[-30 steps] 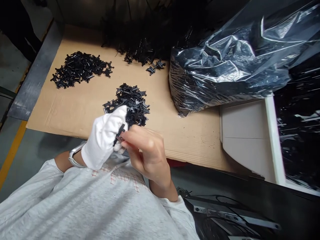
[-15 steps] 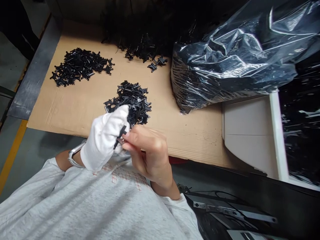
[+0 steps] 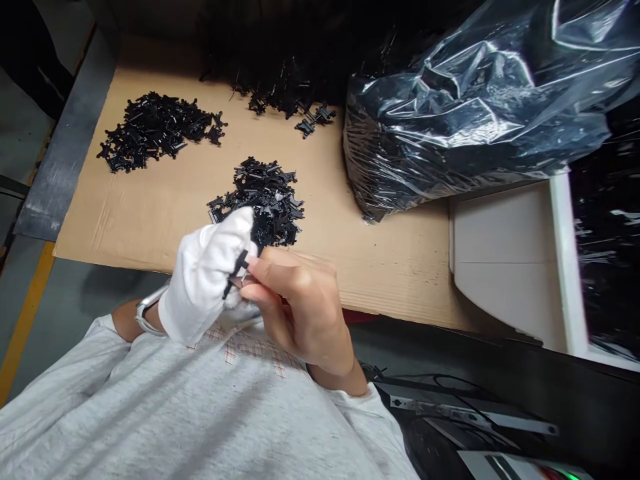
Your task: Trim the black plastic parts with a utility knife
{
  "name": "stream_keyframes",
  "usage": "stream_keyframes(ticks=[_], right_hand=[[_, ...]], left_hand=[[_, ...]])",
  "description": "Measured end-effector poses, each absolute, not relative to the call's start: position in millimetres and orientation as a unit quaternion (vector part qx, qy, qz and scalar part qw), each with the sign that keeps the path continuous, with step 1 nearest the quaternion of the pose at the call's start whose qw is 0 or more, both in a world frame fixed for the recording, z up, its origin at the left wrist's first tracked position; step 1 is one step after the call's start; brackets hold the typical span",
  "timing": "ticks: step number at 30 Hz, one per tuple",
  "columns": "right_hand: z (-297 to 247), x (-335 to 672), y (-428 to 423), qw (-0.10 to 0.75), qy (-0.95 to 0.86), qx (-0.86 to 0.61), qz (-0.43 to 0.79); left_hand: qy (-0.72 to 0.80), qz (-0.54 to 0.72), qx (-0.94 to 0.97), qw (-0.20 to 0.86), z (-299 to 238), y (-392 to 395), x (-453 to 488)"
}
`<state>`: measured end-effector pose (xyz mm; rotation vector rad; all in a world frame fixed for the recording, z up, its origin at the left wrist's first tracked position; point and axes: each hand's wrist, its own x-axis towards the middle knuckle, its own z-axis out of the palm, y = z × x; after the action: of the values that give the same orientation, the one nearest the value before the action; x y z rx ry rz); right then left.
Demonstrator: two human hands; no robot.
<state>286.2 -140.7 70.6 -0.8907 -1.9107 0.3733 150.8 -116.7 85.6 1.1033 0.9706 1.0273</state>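
**Factory workshop floor: small plastic parts sorted by hand**

The bench is a flattened cardboard sheet (image 3: 140,213) laid on a steel-edged table (image 3: 65,147), with heaps of small black plastic parts (image 3: 160,127) and a bulging clear plastic bag (image 3: 450,127) of more beside them. A white cotton work glove (image 3: 200,280) and a yellow safety line (image 3: 25,313) on the grey floor mark an industrial shop.
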Motion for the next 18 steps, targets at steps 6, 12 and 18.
stream_keyframes(ticks=[6, 12, 18], right_hand=[[69.2, 284.6, -139.7, 0.477, -0.783, -0.368, 0.152], [66.4, 283.0, -139.3, 0.482, -0.781, -0.367, 0.153], [63.7, 280.0, -138.6, 0.492, -0.772, -0.372, 0.151]], left_hand=[[0.368, 0.482, 0.403, 0.685, 84.1, -116.2, 150.9], [0.369, 0.476, 0.405, 0.688, 82.9, -114.1, 152.0], [0.374, 0.482, 0.411, 0.677, 84.9, -113.3, 155.6]])
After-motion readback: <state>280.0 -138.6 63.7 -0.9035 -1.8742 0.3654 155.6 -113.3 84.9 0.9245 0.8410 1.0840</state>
